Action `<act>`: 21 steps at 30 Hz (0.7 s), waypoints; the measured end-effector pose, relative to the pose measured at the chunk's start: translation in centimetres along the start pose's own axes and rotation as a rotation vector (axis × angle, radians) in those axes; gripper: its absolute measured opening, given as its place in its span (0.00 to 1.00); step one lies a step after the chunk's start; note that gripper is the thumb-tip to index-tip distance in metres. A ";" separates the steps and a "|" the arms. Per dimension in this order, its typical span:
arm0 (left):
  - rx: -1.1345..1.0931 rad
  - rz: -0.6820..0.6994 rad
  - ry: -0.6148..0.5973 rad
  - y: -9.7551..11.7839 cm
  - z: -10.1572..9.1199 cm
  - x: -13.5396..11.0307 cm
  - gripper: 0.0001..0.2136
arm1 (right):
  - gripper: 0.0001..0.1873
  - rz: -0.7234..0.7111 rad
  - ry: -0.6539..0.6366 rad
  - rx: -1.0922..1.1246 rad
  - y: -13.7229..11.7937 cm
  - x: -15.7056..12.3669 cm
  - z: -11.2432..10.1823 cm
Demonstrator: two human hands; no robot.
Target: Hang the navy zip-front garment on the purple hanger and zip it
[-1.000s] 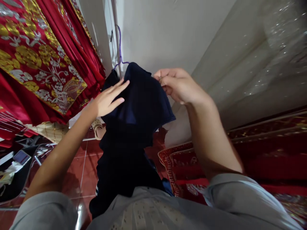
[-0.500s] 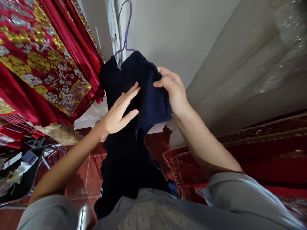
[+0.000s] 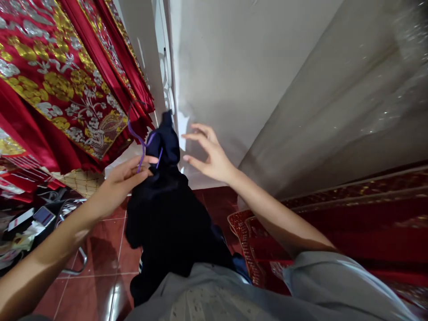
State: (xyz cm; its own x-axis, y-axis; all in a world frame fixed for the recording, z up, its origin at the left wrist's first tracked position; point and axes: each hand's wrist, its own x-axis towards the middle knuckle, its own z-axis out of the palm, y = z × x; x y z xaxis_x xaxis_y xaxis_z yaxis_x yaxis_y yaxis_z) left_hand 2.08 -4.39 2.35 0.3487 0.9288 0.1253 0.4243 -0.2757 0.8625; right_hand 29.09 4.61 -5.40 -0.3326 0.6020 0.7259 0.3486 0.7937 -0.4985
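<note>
A dark navy garment [image 3: 169, 209] hangs bunched in front of me on a purple hanger [image 3: 140, 145]. My left hand [image 3: 125, 178] is closed on the hanger and the cloth at its neck. Just right of the garment's top, my right hand [image 3: 209, 154] is free of the cloth with its fingers spread, holding nothing. The hanger's hook curls up to the left, in front of the red drape.
Red drapes with gold and silver flowers [image 3: 56, 76] hang at the left. A pale wall [image 3: 234, 67] is ahead, a sheer glittery curtain [image 3: 351, 102] at the right. Below are red floor tiles [image 3: 103, 249], a red patterned carpet [image 3: 334, 232] and a cluttered chair [image 3: 30, 223].
The garment has come down off the door with its hanger. My left hand went from lying flat on the cloth to gripping the hanger; my right hand let go and opened.
</note>
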 end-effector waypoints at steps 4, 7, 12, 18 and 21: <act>0.279 0.083 0.092 0.2 -3.5 -1.1 0.11 | 0.46 0.134 0.015 -0.007 3.3 0.7 0.0; 0.385 0.130 0.191 0.9 -5.5 -1.5 0.08 | 0.42 0.136 -0.036 0.137 3.4 0.9 0.1; 0.579 0.292 0.611 2.0 -6.6 -1.4 0.09 | 0.27 0.318 -0.127 0.439 1.1 0.7 -0.9; 0.824 0.574 0.783 0.4 -5.0 1.0 0.16 | 0.27 0.484 0.323 0.630 1.6 3.7 -2.7; 0.858 0.709 0.749 -1.5 -2.8 2.0 0.13 | 0.29 0.480 0.396 0.606 3.5 6.2 -3.9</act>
State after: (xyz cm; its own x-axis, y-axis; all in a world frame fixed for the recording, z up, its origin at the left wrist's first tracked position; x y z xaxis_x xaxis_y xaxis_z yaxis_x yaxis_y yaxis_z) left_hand -0.18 -1.42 2.71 0.2889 0.3566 0.8885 0.8261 -0.5619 -0.0432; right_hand 31.70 10.77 -0.83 0.1001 0.8984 0.4276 -0.1909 0.4391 -0.8779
